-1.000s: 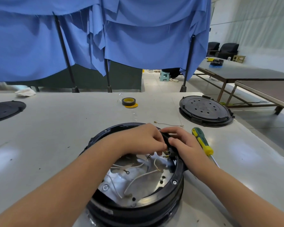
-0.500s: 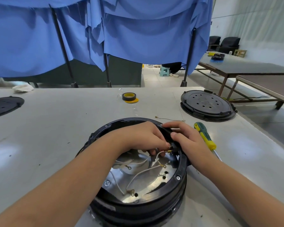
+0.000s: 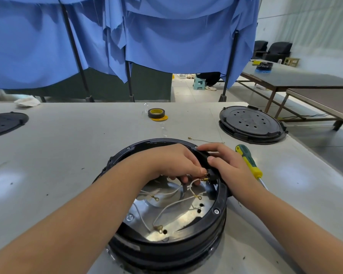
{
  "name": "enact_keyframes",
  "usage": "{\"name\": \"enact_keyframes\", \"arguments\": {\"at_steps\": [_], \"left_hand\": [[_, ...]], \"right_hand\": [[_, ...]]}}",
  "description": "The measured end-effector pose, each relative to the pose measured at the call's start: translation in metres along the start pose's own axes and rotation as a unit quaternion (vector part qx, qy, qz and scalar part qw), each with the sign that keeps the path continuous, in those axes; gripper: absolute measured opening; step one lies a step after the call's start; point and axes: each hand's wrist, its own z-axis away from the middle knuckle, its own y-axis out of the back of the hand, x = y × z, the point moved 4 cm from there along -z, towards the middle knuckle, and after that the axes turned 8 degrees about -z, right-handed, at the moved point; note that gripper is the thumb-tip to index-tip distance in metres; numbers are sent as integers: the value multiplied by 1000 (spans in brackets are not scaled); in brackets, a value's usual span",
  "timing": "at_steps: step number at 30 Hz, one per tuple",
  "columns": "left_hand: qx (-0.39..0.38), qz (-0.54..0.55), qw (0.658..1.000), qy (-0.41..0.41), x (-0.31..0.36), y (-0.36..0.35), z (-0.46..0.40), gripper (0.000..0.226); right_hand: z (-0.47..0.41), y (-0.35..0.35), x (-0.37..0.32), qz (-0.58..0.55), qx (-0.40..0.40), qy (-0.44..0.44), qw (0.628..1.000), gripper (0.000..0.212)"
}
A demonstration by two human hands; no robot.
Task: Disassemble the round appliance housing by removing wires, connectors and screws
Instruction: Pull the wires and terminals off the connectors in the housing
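Note:
The round black housing (image 3: 219,212) stands open side up on the table in front of me, with a shiny metal plate (image 3: 186,216) inside. Several white wires (image 3: 170,207) with ring terminals lie loose on that plate. My left hand (image 3: 172,162) reaches into the housing from the left and its fingertips pinch a white wire end at a brass terminal (image 3: 206,177). My right hand (image 3: 228,165) grips the black connector block (image 3: 203,158) at the housing's far right rim, thumb on top.
A green and yellow screwdriver (image 3: 249,162) lies just right of my right hand. A loose thin wire (image 3: 204,140) lies behind the housing. A black lid (image 3: 249,123) sits at back right, a tape roll (image 3: 156,113) at back centre, another black disc (image 3: 4,123) far left.
Both hands stay at the connector on the right rim. The left fingers have shifted a little along the wire near the brass terminal; the white wires inside have moved slightly.

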Motion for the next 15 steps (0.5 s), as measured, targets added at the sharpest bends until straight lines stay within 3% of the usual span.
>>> {"name": "enact_keyframes", "arguments": {"at_steps": [15], "left_hand": [[-7,5,1000,-5,1,-1,-1,20]], "right_hand": [[1,0,-1,7,-4,-4,1000,32]]}}
